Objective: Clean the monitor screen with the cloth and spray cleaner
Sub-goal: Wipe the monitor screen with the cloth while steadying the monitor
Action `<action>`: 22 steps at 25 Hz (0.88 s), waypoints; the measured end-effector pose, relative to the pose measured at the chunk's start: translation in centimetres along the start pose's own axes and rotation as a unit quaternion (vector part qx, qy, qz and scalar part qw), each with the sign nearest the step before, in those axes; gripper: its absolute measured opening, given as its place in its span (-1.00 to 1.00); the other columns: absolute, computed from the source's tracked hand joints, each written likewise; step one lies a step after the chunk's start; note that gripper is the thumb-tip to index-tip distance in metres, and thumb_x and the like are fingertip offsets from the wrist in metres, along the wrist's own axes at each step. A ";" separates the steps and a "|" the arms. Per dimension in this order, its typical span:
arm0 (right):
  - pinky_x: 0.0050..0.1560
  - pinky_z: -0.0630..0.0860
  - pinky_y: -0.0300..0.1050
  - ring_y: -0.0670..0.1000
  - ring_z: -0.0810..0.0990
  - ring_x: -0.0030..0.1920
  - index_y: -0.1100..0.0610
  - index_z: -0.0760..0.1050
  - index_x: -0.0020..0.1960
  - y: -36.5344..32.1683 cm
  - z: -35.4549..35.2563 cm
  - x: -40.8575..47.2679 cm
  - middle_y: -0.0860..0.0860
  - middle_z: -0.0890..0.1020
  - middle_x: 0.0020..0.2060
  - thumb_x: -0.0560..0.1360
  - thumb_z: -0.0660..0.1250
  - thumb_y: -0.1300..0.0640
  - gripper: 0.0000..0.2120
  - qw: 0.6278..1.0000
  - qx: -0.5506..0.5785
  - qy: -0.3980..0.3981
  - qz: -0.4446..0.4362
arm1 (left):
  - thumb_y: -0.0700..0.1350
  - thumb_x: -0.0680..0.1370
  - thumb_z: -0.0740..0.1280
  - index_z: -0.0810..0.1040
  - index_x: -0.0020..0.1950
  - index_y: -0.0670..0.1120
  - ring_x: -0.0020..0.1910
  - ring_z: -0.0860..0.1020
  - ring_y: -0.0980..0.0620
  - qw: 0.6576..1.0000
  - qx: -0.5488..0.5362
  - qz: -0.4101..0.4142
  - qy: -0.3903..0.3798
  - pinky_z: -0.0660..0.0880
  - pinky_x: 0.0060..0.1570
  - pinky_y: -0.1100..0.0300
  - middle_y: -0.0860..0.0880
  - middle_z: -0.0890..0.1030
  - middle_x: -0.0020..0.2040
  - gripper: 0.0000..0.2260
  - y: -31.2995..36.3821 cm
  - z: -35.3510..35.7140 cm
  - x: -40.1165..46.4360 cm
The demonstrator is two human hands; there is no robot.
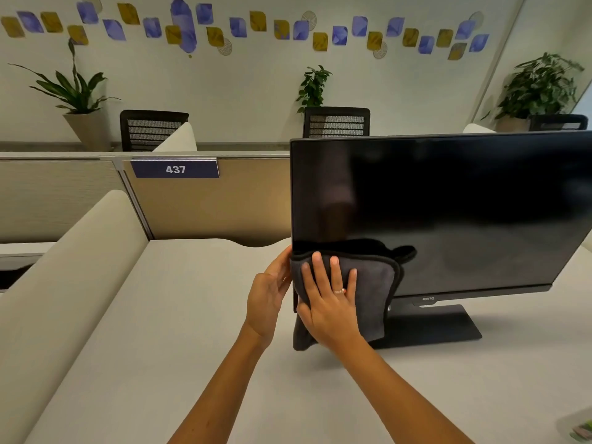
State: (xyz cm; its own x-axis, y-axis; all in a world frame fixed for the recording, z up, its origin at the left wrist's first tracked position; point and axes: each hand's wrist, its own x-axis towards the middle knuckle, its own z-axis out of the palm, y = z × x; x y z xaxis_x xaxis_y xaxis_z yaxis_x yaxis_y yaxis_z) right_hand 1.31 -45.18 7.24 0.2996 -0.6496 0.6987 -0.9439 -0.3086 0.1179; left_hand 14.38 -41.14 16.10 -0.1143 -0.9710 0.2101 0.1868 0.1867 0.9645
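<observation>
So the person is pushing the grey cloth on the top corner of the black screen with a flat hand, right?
Not quite. The head view shows the right hand flat on the grey cloth at the bottom left corner of the black screen, not the top. The rest is right: the fingers are straight and press the cloth on the screen. The left hand touches the monitor's left edge.

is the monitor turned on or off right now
It looks off: the monitor screen is dark, showing only reflections, while the right hand presses the cloth flat against its lower left corner.
</observation>
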 end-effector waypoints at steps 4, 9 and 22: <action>0.43 -0.20 0.25 0.16 -0.21 0.53 0.05 -0.17 0.54 -0.4 1.5 -3.0 0.04 -0.19 0.54 0.48 0.06 -0.15 -0.26 0.999 0.000 -0.049 0.007 | 0.13 0.48 0.04 0.25 0.29 0.16 0.32 0.38 0.15 1.000 0.011 -0.004 0.009 0.33 0.28 0.31 0.23 0.36 0.30 -0.63 -0.2 0.1 0.2; 0.45 -0.21 0.20 0.11 -0.21 0.53 0.01 -0.18 0.54 0.7 1.1 -3.7 -0.01 -0.20 0.54 0.55 -0.06 -0.15 -0.36 0.997 0.005 -0.078 0.012 | -0.03 0.62 0.00 0.08 0.41 0.13 0.31 0.30 0.25 0.998 0.046 -0.010 0.034 0.33 0.08 0.55 0.32 0.24 0.32 -0.65 -1.4 1.9 0.4; 0.45 0.01 0.32 0.21 -0.16 0.51 0.01 -0.38 0.48 9.2 -1.6 -3.3 0.10 -0.18 0.49 0.54 -0.03 -0.06 -0.31 0.915 0.156 -0.008 0.373 | 0.08 0.51 -0.04 -0.10 0.38 0.26 0.37 0.08 0.33 0.995 0.082 -0.034 0.048 0.17 0.11 0.66 0.49 0.05 0.30 -0.54 -2.5 2.7 0.6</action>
State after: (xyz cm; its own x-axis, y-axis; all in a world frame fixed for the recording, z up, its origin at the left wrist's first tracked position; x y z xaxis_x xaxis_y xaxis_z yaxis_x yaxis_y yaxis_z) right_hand -8.57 -44.83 7.15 -0.4080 -0.7690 0.4921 -0.8015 0.0436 -0.5964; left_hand 11.22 -41.79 14.25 -0.0256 -0.9906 0.1342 0.0201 0.1337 0.9908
